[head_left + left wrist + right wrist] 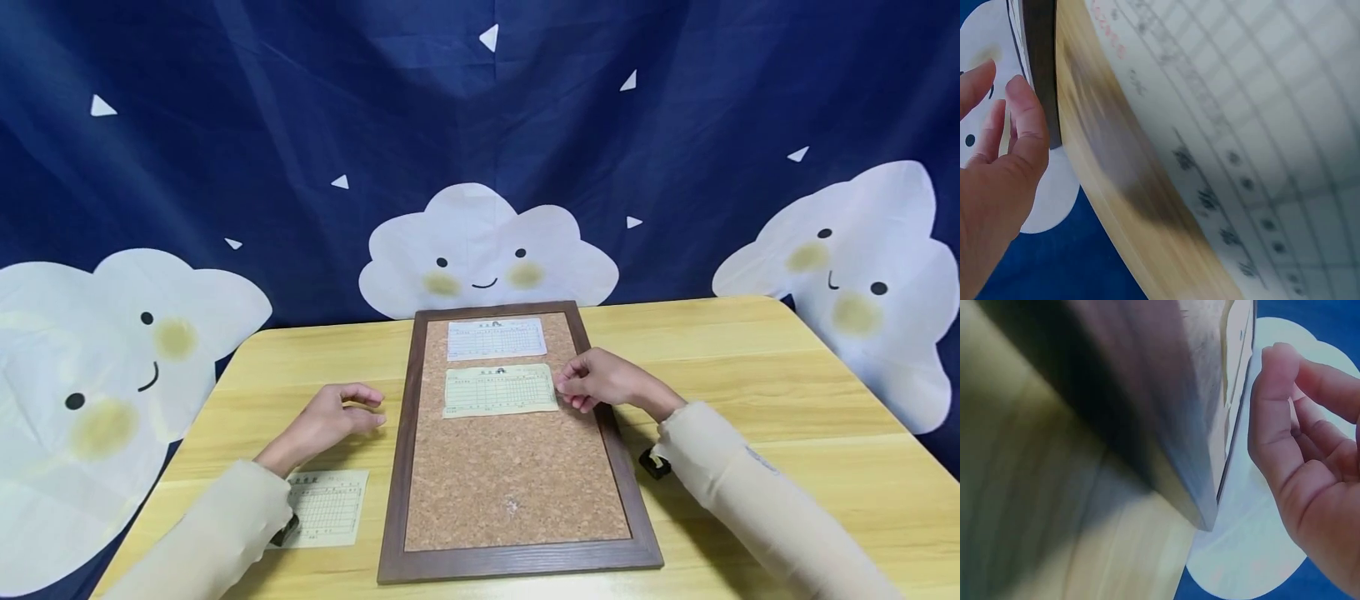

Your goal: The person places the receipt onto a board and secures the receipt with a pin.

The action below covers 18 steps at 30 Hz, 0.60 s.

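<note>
the yellow slip lies just left of the right hand's fingertips, on the cork board; a whitish slip lies beyond it, farther from those fingers. the yellow slip is a printed form, ruled in a grid, with a dark mark at its top edge. the right thumb and forefinger meet at the tips in a narrow pinch; whether something small is between them, i cannot tell. the left hand, its thumb and fingers spread apart and holding nothing, is left of the board, with another slip nearer the person than its fingers, partly behind the sleeve.
</note>
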Available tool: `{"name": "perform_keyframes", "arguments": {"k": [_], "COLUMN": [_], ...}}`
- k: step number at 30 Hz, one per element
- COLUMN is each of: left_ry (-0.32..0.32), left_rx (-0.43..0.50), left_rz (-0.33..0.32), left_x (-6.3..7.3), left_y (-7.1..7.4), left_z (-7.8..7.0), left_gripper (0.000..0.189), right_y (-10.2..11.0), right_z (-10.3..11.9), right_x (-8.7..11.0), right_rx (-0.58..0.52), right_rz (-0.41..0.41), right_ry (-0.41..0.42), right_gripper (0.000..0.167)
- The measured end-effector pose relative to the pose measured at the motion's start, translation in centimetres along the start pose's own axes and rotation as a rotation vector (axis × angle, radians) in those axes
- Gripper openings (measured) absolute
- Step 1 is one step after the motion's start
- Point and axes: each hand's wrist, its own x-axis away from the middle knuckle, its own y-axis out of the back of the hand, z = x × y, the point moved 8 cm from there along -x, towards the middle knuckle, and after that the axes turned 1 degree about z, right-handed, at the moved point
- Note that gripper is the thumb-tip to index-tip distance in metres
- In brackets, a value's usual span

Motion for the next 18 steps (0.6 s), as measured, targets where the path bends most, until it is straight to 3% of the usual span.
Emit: {"name": "perform_keyframes", "arguments": {"k": [18], "left_ry": [0.054], "left_rx": [-0.028], "left_rz": [-0.017], "left_x": [3.1], "left_y": [1.4], "left_z": [2.3], "left_gripper": [0.043], "right_y": [0.3], "right_z": [-1.9], "right_x": [2.9], "right_rx": [-0.065], "right_rz": [-0.002], "right_ry": [0.028], "right_gripper": [0.015]}}
